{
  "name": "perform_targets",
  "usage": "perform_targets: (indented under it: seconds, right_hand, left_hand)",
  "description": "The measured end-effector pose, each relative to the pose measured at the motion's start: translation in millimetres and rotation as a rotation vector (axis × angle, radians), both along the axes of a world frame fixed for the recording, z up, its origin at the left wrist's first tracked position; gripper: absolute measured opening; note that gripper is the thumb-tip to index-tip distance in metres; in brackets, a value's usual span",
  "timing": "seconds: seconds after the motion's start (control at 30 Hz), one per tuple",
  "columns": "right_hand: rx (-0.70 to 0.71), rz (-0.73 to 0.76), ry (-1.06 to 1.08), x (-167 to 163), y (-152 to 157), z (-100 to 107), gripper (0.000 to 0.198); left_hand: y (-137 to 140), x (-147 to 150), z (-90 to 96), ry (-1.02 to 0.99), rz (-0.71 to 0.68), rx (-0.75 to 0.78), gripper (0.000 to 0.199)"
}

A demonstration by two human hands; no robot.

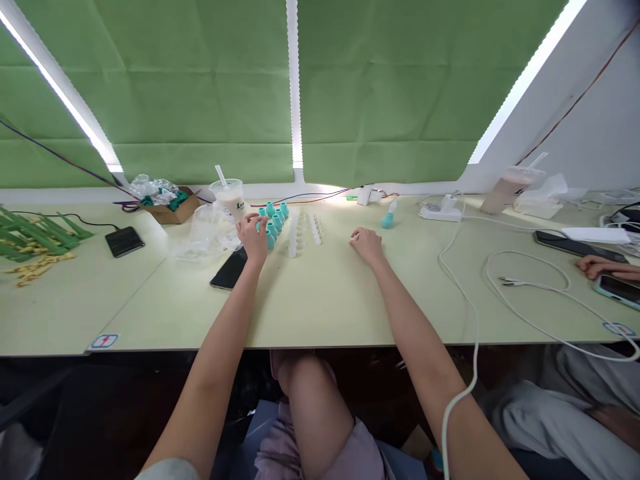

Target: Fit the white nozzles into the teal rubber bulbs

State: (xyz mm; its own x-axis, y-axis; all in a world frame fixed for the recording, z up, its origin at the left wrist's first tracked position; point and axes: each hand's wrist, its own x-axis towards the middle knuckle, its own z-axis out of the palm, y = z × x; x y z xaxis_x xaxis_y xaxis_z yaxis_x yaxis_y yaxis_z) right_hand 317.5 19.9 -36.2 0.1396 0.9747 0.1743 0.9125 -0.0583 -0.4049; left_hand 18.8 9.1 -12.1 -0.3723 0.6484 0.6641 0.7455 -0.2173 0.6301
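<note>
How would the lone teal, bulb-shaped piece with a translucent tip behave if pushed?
The teal piece may tip easily: a narrow tip rises above its rounded body. That rounded body could roll once over. Smaller than the right hand, it's probably light.

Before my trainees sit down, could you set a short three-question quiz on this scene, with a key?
1. True or false: the cup nearest the left hand stands upright.
2. Choose one. What lies in rows on the table between the left hand and the right hand? (a) spoons (b) white pieces (c) coins
3. Short answer: which hand is nearer the teal bulb that stands apart from the cluster of teal pieces?

Key: 1. True. 2. (b). 3. The right hand.
</note>
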Motion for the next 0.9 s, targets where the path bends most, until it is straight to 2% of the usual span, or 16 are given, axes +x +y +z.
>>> perform_targets:
  seconds: [0.13,0.23,0.37,0.47,0.6,0.77,0.83,0.9]
  right_hand:
    - [0.015,-0.036,0.098,3.8,-1.2,5.5,0.027]
    - [0.145,-0.042,0.070,-1.1,-4.8,12.2,0.028]
    - [0.380,0.146,-0.022,-28.7,-18.0,15.2,0.019]
    - [0.450,0.304,-0.129,-61.2,-31.4,8.5,0.018]
    - [0.408,0.370,-0.198,-99.1,-37.1,-5.6,0.022]
    - [0.319,0.308,-0.155,-120.0,-16.7,-10.8,0.023]
    - [0.285,0.278,-0.099,-122.7,-7.8,-10.1,0.021]
    - [0.278,0.266,-0.067,-123.8,-2.3,-9.9,0.021]
  left_hand:
    - [0.7,-3.8,-0.5,0.017,0.029,-0.046,0.029]
    - [0.5,-5.6,1.1,0.021,0.057,-0.061,0.028]
    - [0.5,-10.2,2.7,-0.008,0.104,-0.078,0.025]
    - [1.2,-16.7,2.7,-0.054,0.120,-0.060,0.019]
    - [1.1,-25.7,4.1,-0.089,0.114,-0.056,0.014]
    - [-0.8,-30.2,9.5,-0.082,0.101,-0.027,0.012]
    - [-1.2,-30.0,12.2,-0.038,0.025,0.009,0.012]
    - [-2.1,-28.2,14.9,0.053,-0.134,0.035,0.013]
